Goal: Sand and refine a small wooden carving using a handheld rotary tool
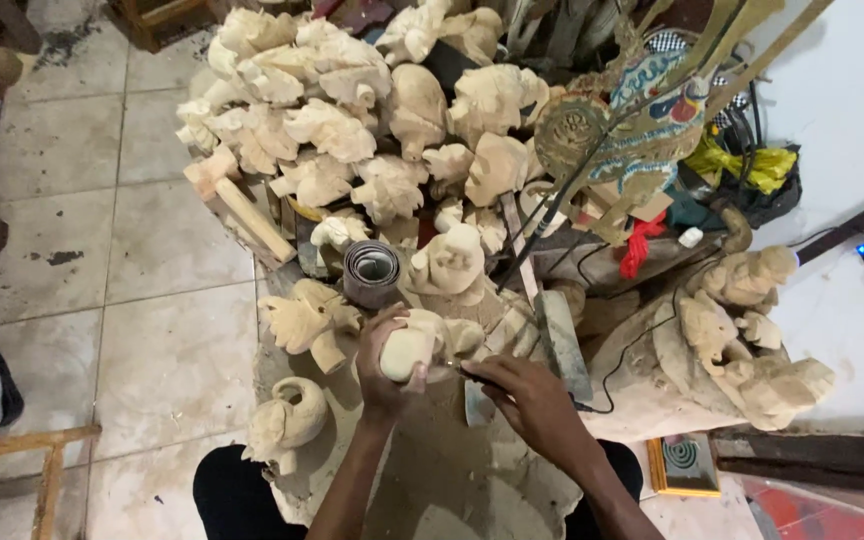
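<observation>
- The left hand point(384, 375) is wrapped round a pale wooden carving point(410, 348), held upright with its rounded end toward the camera.
- The right hand point(522, 395) pinches a thin tool point(452, 368), its tip pointing left onto the carving.
- Two more carvings point(287, 420) lie just left on the dusty bench point(452, 480).
- A grey sandpaper roll point(370, 272) stands behind, open end up.
- Beyond is a heap of unpainted carvings point(332, 110), too many to count.
</observation>
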